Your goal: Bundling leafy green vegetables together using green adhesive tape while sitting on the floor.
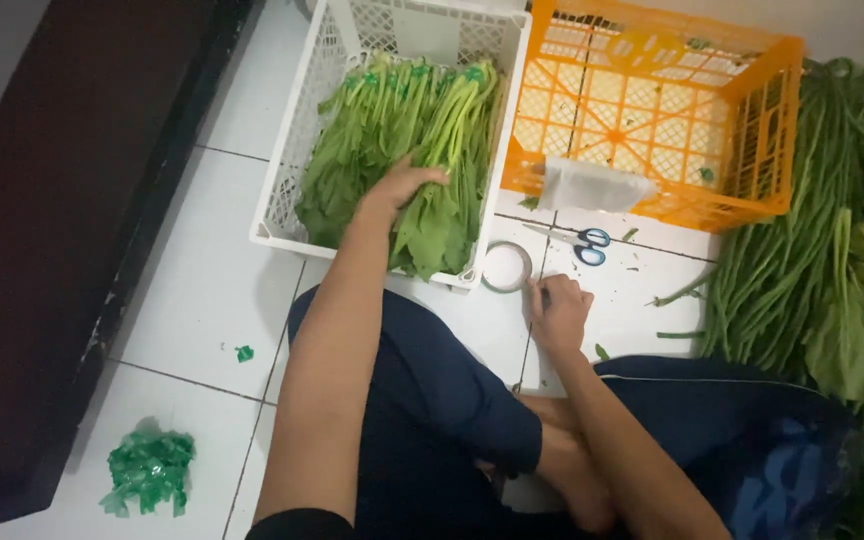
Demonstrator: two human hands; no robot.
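Left hand (pixel 399 187) lies flat and open on the bundled greens (pixel 407 160) in the white crate (pixel 282 200), gripping nothing, while right hand (pixel 557 312) rests on the floor tiles (pixel 202 290), fingers loosely curled, just beside the tape roll (pixel 506 267), with scissors (pixel 580 241) near the orange crate (pixel 752 140)

White glossy floor tiles (pixel 202 290) with dark grout lines reflect soft light; a dark brown wooden panel (pixel 42 200) borders the left.

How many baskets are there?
2. A white crate holding leafy greens sits on the left, under the left hand. An orange crate, nearly empty, sits to its right.
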